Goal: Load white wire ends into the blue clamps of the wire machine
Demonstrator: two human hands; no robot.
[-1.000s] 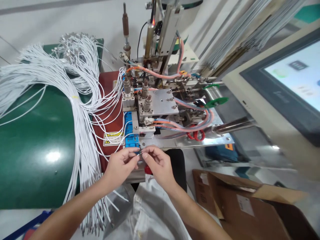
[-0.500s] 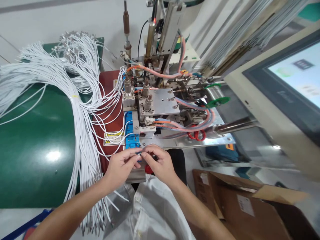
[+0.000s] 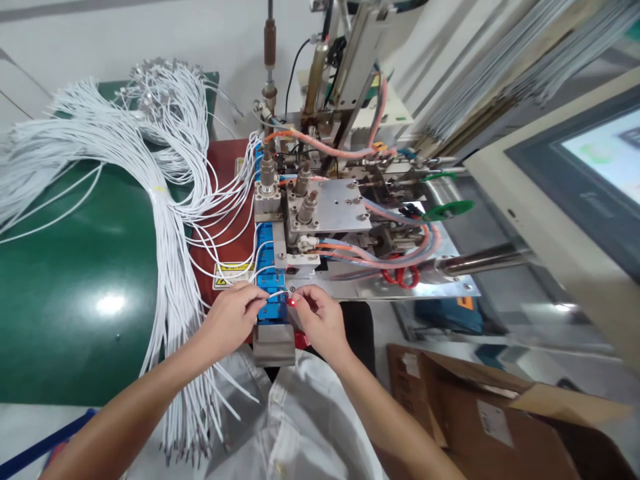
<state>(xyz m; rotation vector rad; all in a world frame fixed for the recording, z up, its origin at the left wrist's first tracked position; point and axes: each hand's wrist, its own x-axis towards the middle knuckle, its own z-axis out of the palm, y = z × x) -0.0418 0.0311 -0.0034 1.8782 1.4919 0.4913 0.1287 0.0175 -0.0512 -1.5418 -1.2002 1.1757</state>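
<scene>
My left hand (image 3: 235, 310) pinches a white cable (image 3: 276, 294) close to its end, over the row of blue holders (image 3: 271, 311) along the machine's left side. The cable's tip points right, toward my right hand (image 3: 320, 323). That hand has its thumb and forefinger together at the edge of the holders, beside a small red glow (image 3: 292, 303). What lies between those fingertips is too small to make out. Farther up the row, other white cables lie in the blue holders, running in from the big cable bundle (image 3: 167, 247) on the left.
Behind the holders stands the machine, with a metal plate (image 3: 333, 205), orange air hoses (image 3: 345, 250) and a wire spool (image 3: 445, 197). A screen (image 3: 600, 153) leans in at right. A cardboard box (image 3: 480, 413) sits lower right. The green table (image 3: 75, 293) is at left.
My hands have moved apart slightly, and the cable end now shows over the blue holders. A red glow has appeared by my right fingertips. The whole view has shifted a little.
</scene>
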